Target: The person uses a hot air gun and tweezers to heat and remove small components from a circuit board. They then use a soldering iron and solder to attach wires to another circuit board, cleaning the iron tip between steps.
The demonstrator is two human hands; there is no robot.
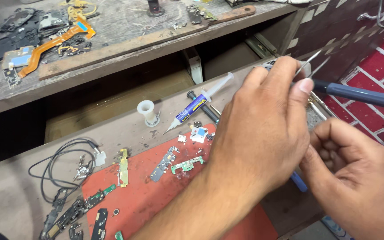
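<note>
My left hand (263, 124) reaches across the workbench from the lower left and pinches thin metal tweezers (310, 62), whose tips point up and to the right. Its thumb lies close to a blue-handled soldering iron (361, 95) that runs off the right edge. My right hand (352, 178) is curled just below and right of the left hand. What its fingers hold is hidden. A short blue piece (298, 181) shows between the two hands.
A red mat (152, 195) carries several small green and black circuit boards (187, 164). A syringe of paste (198, 103), a white spool (147, 111) and a black cable (54, 169) lie on the bench. A shelf behind holds orange flex cables (58, 42) and phone parts.
</note>
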